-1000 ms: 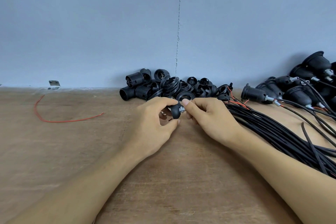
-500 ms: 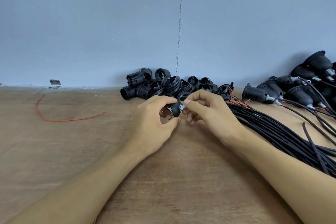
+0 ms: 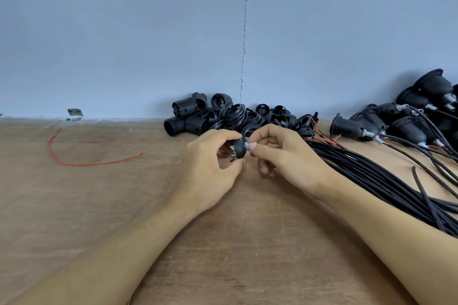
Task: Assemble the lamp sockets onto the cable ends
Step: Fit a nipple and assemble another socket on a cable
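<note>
My left hand point(image 3: 210, 168) grips a small black socket cap point(image 3: 240, 148) between thumb and fingers, just above the wooden table point(image 3: 124, 205). My right hand point(image 3: 287, 156) pinches the silver metal fitting point(image 3: 247, 146) on the cap's right side with thumb and forefinger. A bundle of black cables point(image 3: 371, 176) runs from under my right hand to the lower right. What lies inside the cap is hidden by my fingers.
A pile of loose black socket parts point(image 3: 223, 116) sits against the blue wall behind my hands. Finished sockets on cables point(image 3: 396, 124) lie at the far right. A loose red wire point(image 3: 81, 162) and a metal bracket point(image 3: 74, 114) are at the left.
My right hand's fingers have shifted on the metal fitting, with the lower fingers uncurling a little. The left hand keeps hold of the cap in nearly the same place.
</note>
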Available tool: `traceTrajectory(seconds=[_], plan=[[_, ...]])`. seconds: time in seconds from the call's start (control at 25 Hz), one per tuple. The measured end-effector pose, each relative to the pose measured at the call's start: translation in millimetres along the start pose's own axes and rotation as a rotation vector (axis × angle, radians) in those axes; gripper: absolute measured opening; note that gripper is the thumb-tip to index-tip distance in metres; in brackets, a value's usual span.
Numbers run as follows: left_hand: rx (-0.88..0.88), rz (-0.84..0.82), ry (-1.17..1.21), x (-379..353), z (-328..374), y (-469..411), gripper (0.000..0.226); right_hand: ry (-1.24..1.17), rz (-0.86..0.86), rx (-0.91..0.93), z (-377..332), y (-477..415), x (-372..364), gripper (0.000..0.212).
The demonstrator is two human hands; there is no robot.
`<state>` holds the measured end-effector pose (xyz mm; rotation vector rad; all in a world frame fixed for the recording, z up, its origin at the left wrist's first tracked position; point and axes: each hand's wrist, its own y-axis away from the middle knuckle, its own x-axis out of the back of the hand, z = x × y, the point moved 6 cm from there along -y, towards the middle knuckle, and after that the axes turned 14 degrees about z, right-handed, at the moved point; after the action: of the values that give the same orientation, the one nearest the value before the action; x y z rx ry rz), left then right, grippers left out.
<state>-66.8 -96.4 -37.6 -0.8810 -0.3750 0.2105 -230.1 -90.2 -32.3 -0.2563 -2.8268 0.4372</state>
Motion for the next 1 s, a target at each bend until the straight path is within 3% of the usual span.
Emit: traceTrajectory(seconds=[0.16, 0.2, 0.32, 0.52, 0.68, 0.84, 1.0], plan=[[-0.026, -0.030, -0.017, -1, 1, 1, 0.042, 0.178, 0.072, -0.071, 4, -2, 4, 0.055], [-0.032, -0.035, -0.025, -1, 1, 1, 0.042, 0.156, 0.078, -0.086, 4, -2, 6, 0.056], [0.004, -0.014, -0.011, 0, -2, 0, 0.043, 0.071, 0.033, -0.024, -2, 0, 6, 0.028], [-0.028, -0.036, -0.028, 0, 2, 1, 0.040, 0.319, 0.155, 0.011, 3, -4, 11, 0.062], [0.015, -0.020, -0.026, 0, 0, 1, 0.040, 0.175, 0.012, 0.048, -2, 0, 4, 0.025], [-0.033, -0.071, -0.030, -2, 4, 3, 0.040, 0.346, 0.054, 0.066, 0, 0, 2, 0.055], [-0.029, -0.063, -0.004, -1, 10, 2, 0.031, 0.298, 0.099, 0.092, -4, 1, 6, 0.060]])
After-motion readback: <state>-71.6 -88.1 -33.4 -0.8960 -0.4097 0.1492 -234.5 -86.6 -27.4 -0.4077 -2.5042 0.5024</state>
